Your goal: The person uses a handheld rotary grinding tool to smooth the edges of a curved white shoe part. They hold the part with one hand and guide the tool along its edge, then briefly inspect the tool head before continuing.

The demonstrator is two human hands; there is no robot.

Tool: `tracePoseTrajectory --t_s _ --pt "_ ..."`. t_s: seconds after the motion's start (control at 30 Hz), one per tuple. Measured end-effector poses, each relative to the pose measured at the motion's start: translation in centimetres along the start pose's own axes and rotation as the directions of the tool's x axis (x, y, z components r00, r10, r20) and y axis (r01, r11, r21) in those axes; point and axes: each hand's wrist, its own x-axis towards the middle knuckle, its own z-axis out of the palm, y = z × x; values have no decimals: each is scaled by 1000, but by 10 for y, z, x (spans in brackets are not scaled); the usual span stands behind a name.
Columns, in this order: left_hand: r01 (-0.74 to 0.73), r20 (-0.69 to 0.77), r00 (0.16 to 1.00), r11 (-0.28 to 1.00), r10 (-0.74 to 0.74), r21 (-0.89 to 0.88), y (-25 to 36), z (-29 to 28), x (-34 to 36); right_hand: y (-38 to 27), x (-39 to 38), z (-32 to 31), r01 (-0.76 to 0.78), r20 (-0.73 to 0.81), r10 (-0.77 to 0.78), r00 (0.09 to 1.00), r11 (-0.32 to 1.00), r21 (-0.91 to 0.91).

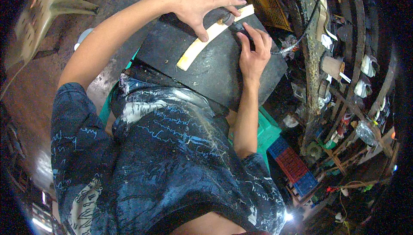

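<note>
Nearside of strip (214, 31) is free; cable (306, 31) bars right.

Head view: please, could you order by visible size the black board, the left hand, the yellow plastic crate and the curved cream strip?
1. Black board
2. Left hand and yellow plastic crate: too alike to rank
3. Curved cream strip, partly covered

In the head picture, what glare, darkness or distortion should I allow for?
Head view: glare flares from the bright light at lower right; corners fall to grainy black; straight edges bend toward the rim; the pale strip reads bright against the dark board.
</note>
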Motion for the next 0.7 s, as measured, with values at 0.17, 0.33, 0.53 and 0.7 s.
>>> tracePoseTrajectory --t_s 0.17,0.33,0.53,0.7 --pt "-10 -8 1000 1000 10 0 1 -1 1 -2 0 2 -4 -14 5 1000 1000 21" --pt "1 -4 1000 1000 -1 -3 -3 3 2 -3 0 2 -2 -11 2 1000 1000 14" --pt "-22 -61 998 998 25 53 -7 11 2 -5 -5 3 6 27 -7 1000 998 56" --pt "-21 -38 999 997 23 71 -9 13 5 -6 -5 2 13 21 -14 1000 999 52"
